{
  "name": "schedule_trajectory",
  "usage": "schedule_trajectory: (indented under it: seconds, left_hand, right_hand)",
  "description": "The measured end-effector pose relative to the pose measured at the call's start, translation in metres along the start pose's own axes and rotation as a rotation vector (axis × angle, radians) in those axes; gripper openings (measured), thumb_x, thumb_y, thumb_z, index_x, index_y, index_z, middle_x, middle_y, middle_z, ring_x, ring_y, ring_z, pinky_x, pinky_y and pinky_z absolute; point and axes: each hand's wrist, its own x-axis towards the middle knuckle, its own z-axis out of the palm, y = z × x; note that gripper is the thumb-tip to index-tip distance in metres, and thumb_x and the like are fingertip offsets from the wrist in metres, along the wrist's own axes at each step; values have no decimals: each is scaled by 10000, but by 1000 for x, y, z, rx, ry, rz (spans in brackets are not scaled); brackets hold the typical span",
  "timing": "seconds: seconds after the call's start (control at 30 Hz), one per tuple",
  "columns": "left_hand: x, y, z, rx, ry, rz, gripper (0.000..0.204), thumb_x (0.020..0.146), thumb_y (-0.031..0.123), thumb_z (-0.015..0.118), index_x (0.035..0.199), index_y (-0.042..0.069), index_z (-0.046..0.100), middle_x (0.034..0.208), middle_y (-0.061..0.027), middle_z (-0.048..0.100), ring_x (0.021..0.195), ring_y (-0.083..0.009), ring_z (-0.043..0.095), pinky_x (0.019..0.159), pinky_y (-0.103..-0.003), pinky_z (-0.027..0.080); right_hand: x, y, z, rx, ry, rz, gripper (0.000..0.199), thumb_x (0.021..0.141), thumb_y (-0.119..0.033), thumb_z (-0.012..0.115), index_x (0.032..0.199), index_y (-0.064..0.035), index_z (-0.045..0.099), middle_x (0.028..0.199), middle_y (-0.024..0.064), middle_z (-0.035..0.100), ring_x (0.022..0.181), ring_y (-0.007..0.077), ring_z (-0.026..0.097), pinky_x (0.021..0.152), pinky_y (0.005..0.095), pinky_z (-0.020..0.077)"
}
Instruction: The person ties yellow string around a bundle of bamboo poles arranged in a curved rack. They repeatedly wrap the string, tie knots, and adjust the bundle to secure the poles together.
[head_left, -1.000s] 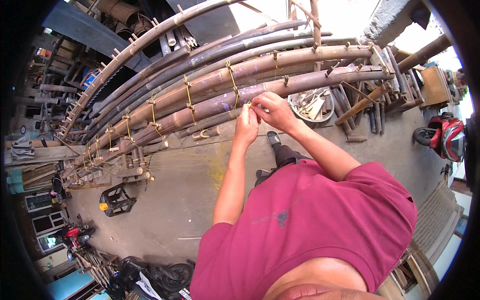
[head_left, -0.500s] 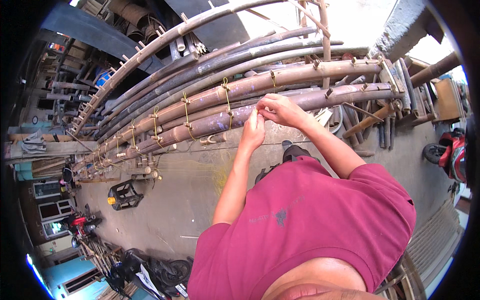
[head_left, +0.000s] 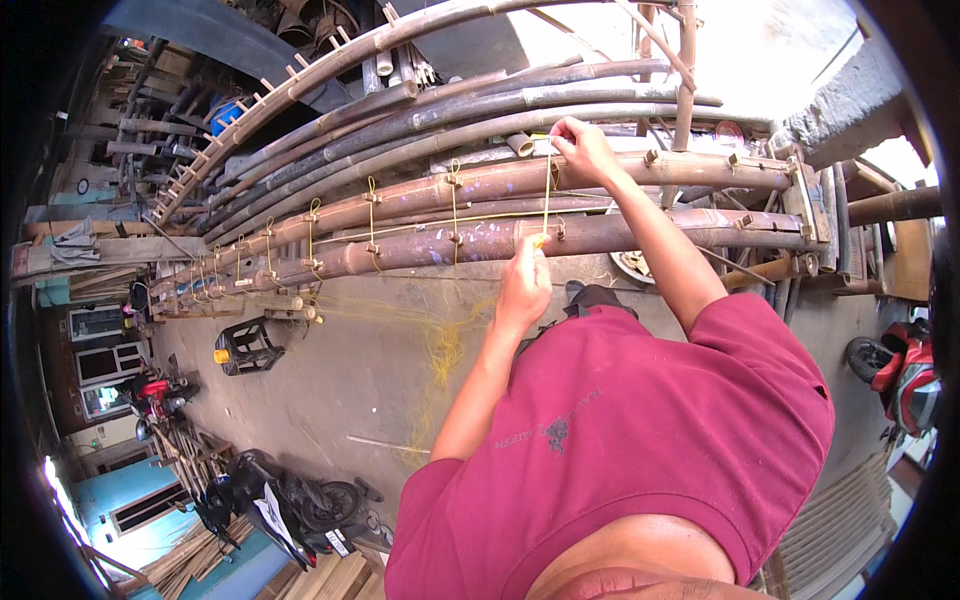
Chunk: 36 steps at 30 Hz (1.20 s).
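Note:
Two long bamboo poles, a far one [head_left: 420, 197] and a near one [head_left: 400, 250], run side by side in front of me, with short wooden pegs along them. A yellow cord [head_left: 547, 200] stretches straight between my hands across the gap. My left hand [head_left: 524, 292] is closed in a pinch on its lower end at the near pole. Over the far pole, my right hand [head_left: 587, 152] pinches the upper end. Other yellow cord loops [head_left: 455, 205] span the poles farther left, tied round pegs.
A loose tangle of yellow cord [head_left: 445, 345] lies on the concrete floor. A black jerrycan [head_left: 250, 347] with a yellow cap sits to the left. Behind the poles are stacked bamboo lengths [head_left: 480, 100]. Motorcycles [head_left: 290, 505] are parked lower left and at the right.
My hands were together at the near pole. The right hand has moved up to the far pole, drawing the cord taut, while the left stays lower. The view has shifted slightly.

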Motion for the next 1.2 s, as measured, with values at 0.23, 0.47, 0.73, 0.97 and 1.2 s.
schedule_trajectory:
  seconds: [0.23, 0.47, 0.73, 0.97, 1.2]
  left_hand:
    - [-9, -5, 34, 84, -31, -67, 144, 917, 38, 481, 1057, 21, 514, 839, -276, 643, 811, -479, 636, 684, -526, 506]
    - [-16, -38, 70, 157, 35, -100, 97, 914, 68, 502, 1004, 31, 503, 720, -268, 610, 708, -479, 628, 593, -541, 486]
    - [-22, -72, 88, -872, 226, -612, 179, 1060, 240, 401, 1074, 107, 521, 712, 75, 334, 564, -29, 291, 484, -205, 299]
    - [-12, -53, 76, -964, 298, -374, 137, 1062, 226, 411, 1062, 114, 491, 730, 58, 379, 587, -39, 348, 517, -219, 320]
    - [-19, -64, 75, -769, 197, -199, 211, 1070, 226, 391, 1127, 73, 526, 775, 45, 490, 606, -24, 397, 515, -205, 331]
  right_hand:
    - [19, 35, 22, -68, -90, 145, 178, 806, -193, 660, 929, -70, 696, 903, 181, 710, 894, 354, 686, 808, 438, 522]
    - [23, 46, 27, -227, -85, 126, 146, 804, -186, 645, 907, -92, 685, 899, 195, 704, 911, 390, 675, 814, 474, 521]
    - [-5, -1, 18, -70, 56, -115, 185, 854, -140, 632, 1005, -33, 630, 939, 207, 678, 905, 374, 663, 811, 463, 514]
    - [-111, -57, 1, -148, -277, -557, 134, 790, -149, 689, 891, -60, 675, 856, 135, 646, 881, 336, 653, 760, 450, 529]
    - [-148, -65, -14, -158, -324, -529, 180, 818, -167, 695, 949, -47, 667, 910, 142, 643, 871, 360, 649, 771, 454, 529]
